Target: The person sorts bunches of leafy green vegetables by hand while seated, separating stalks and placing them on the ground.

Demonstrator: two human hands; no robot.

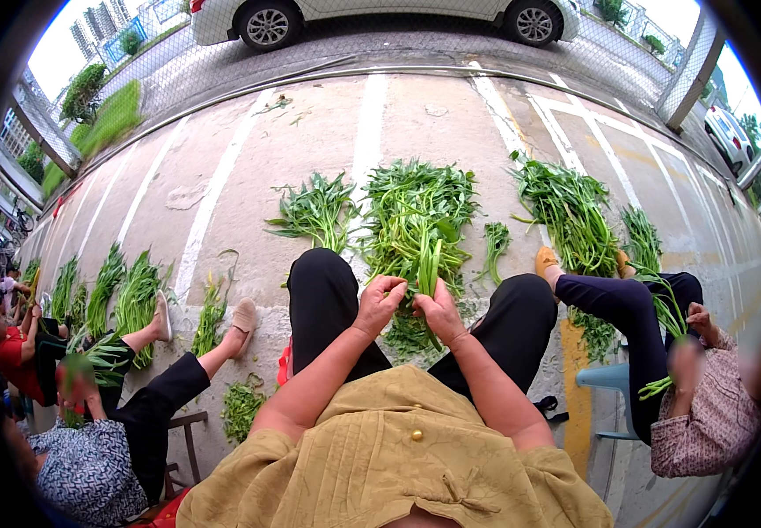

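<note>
Pavement [248, 238]: striped white, lay under all greens.
Main heap [420, 198]: leafy greens, straight ahead of wearer's knees [319, 282]; leaf ends mostly pointed away, stems twd wearer.
Side heap [314, 207]: smaller, sat just L of main heap.
Stem bunch [430, 264]: in hand, btwn knees, over near part of main heap; long axis ran fore-aft, far end twd heap, near end out past the grip twd lap.
Loose sprig [495, 246]: R of main heap, apart from both hands.
R hand [440, 314]: nearer one, closed round stem bunch.
L hand [380, 304]: curled, tips at bunch's L side; couldn't tell how tight, or if any stem held.
</note>
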